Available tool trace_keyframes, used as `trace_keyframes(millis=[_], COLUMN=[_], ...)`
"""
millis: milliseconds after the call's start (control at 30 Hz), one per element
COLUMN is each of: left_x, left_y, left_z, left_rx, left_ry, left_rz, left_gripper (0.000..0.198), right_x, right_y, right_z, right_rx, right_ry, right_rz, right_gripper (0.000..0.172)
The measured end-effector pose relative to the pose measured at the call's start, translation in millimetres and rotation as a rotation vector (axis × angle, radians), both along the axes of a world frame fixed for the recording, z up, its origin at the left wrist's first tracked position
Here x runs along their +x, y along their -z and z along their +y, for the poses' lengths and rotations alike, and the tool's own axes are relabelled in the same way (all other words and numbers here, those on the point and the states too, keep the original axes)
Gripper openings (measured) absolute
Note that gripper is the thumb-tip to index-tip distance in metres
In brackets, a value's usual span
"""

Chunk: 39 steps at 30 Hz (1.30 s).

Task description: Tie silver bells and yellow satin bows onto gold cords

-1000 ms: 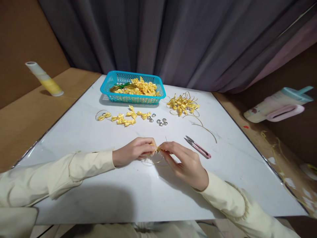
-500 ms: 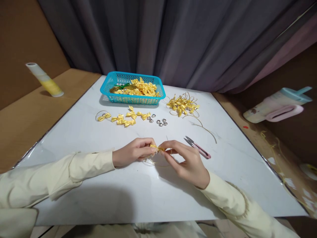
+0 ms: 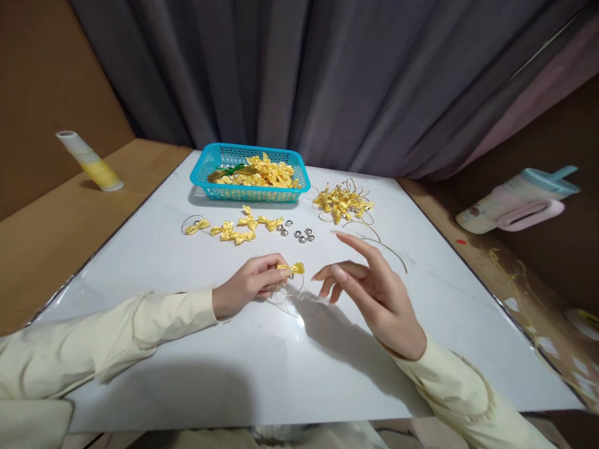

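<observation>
My left hand (image 3: 253,282) is closed, pinching a yellow satin bow (image 3: 297,268) between thumb and fingers. Beneath the bow a small silver bell (image 3: 291,275) shows in part, and a thin gold cord loop (image 3: 299,290) hangs from it. To the right, my right hand (image 3: 374,280) is raised over the table, apart from the bow. Its index finger stretches out and the other fingers curl loosely, with nothing visible between them. Several yellow bows (image 3: 241,227) and silver bells (image 3: 305,236) lie beyond my hands.
A blue basket (image 3: 250,194) with more yellow bows stands at the back of the white table (image 3: 187,368). Right of it lies a pile of bows on gold cords (image 3: 344,202). A spool of yellow thread (image 3: 96,165) stands left, and a tumbler (image 3: 510,202) right.
My right hand has let go of the bow and moved right, its fingers spreading. The pink-handled snips, visible earlier, are out of sight. My left hand still holds the bow.
</observation>
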<state>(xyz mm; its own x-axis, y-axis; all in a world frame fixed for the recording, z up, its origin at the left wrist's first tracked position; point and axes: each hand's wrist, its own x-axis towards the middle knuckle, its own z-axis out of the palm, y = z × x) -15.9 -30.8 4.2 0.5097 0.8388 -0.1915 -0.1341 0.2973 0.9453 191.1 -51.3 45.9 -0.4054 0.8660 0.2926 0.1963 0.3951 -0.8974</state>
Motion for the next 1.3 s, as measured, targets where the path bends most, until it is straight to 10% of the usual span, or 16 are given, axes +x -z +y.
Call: trace_keyframes(millis=[300,1300], left_x=[0,0], left_y=[-1.4,-5.6], left_z=[1,2], left_rx=[-0.098,-0.193], left_ry=[-0.016,-0.009], left_rz=[-0.057,-0.124], left_gripper=[0.022,0.018], right_x=[-14,-15], right_y=[11.3,20.9], right_z=[-3,-3], right_rx=[-0.028,-0.038], right_ry=[-0.021,-0.007], right_rz=[-0.360,-0.310], right_gripper=[0.021,0.020])
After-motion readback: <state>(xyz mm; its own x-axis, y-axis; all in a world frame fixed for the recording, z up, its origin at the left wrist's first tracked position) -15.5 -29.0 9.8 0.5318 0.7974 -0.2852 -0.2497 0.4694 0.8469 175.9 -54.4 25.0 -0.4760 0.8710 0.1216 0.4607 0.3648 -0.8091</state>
